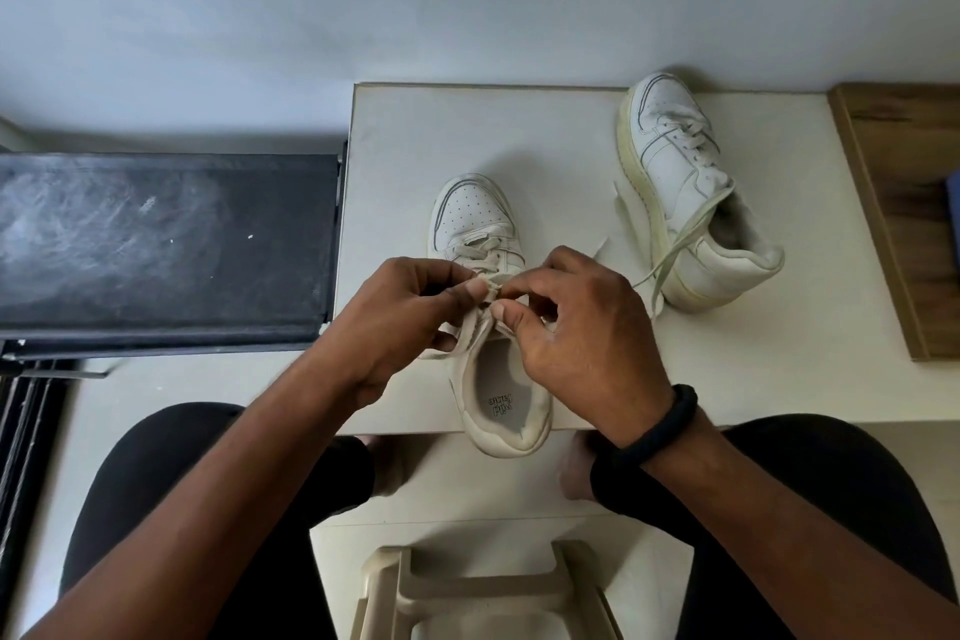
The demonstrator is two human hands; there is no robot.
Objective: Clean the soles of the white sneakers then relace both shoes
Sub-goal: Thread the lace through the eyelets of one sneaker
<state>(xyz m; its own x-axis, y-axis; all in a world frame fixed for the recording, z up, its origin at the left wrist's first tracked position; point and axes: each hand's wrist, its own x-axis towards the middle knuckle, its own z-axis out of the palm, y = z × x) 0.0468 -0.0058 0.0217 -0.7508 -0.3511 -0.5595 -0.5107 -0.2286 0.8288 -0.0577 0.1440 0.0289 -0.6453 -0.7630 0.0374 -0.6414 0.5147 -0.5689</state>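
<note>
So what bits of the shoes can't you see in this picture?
Head view, the only one:
- Near sneaker: its upper eyelets and what the lace is doing there, covered by the left hand and right hand.
- Both soles: the near one faces down on the table; the far sneaker shows only its yellowed side edge.
- Insole print: too small to read.
- Blue item at the right edge: cut off.
</note>
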